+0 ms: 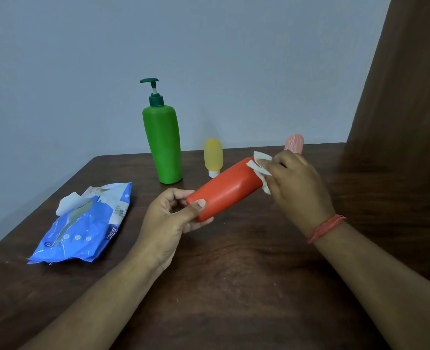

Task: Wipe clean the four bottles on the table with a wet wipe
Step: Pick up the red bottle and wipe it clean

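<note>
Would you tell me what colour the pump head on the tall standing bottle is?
Dark green, darker than the bright green bottle below it; the pump head shows in the head view.

Dim, even indoor light; soft faint shadows; slight overall blur; wide-angle stretch at edges

- bench [234, 286]: dark wood, visible grain, dull sheen.
- orange bottle [224, 192]: smooth plastic, soft gloss.
- green pump bottle [163, 145]: smooth matt plastic.
- yellow bottle [212, 154]: translucent, soft-looking plastic.
- wipe pack [82, 223]: crinkled glossy blue plastic film.
- wipe [260, 165]: thin white cloth-like sheet.
</note>
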Action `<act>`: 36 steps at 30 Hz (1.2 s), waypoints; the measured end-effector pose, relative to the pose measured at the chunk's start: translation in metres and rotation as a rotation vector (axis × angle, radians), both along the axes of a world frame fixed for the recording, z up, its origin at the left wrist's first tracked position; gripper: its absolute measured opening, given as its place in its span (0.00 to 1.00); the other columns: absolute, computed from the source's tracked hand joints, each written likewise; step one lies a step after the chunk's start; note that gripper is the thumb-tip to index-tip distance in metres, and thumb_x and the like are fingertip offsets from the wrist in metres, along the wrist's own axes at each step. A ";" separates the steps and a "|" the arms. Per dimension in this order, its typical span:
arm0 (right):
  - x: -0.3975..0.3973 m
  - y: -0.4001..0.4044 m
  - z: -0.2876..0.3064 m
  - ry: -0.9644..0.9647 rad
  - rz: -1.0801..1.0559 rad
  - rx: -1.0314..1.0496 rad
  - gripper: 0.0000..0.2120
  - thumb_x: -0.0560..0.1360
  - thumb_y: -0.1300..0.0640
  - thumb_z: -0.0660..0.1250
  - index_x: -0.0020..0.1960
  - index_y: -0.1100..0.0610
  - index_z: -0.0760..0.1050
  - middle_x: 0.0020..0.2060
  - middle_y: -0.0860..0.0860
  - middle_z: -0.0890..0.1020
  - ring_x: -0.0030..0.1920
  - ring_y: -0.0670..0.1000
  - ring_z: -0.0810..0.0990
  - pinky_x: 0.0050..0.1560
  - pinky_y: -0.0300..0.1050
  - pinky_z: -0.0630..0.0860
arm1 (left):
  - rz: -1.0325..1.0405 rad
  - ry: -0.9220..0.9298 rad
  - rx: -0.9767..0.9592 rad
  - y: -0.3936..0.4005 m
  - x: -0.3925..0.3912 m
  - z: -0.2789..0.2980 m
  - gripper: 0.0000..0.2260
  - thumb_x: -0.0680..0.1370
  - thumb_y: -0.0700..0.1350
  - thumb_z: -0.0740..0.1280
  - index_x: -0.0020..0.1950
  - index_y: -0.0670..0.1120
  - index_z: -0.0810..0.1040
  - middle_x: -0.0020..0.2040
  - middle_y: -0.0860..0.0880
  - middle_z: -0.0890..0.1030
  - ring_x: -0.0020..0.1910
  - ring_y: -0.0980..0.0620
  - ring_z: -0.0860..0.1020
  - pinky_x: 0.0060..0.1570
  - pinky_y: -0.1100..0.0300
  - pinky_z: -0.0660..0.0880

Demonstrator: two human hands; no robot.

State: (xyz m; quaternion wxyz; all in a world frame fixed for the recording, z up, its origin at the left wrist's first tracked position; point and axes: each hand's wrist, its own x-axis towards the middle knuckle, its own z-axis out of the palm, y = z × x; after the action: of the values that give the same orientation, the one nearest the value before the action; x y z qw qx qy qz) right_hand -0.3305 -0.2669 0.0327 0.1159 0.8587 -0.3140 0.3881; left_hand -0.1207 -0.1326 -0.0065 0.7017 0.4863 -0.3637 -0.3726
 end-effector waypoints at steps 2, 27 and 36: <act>0.003 0.003 0.000 -0.015 0.022 0.020 0.15 0.74 0.66 0.70 0.61 0.62 0.80 0.46 0.57 0.79 0.47 0.58 0.78 0.46 0.51 0.78 | 0.009 -0.028 0.014 0.000 0.001 -0.001 0.18 0.59 0.51 0.83 0.46 0.49 0.84 0.61 0.41 0.77 0.56 0.46 0.84 0.46 0.46 0.84; 0.027 0.044 -0.008 0.170 0.357 0.013 0.19 0.73 0.64 0.69 0.64 0.56 0.79 0.50 0.53 0.79 0.51 0.53 0.77 0.45 0.48 0.77 | 0.168 -0.654 -0.007 0.005 -0.009 0.004 0.21 0.66 0.56 0.75 0.55 0.67 0.71 0.47 0.60 0.82 0.47 0.59 0.80 0.47 0.66 0.74; 0.005 -0.005 -0.010 -0.154 0.097 0.196 0.13 0.75 0.68 0.68 0.57 0.60 0.82 0.50 0.55 0.79 0.48 0.55 0.79 0.48 0.43 0.73 | 0.146 -0.509 0.010 0.003 -0.001 0.002 0.20 0.68 0.52 0.77 0.54 0.65 0.73 0.48 0.59 0.81 0.52 0.52 0.80 0.49 0.46 0.83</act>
State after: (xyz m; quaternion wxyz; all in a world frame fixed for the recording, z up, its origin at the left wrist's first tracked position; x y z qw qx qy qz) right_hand -0.3255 -0.2717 0.0230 -0.0120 0.8478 -0.3165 0.4253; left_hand -0.1216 -0.1294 -0.0044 0.6102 0.5929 -0.4905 -0.1883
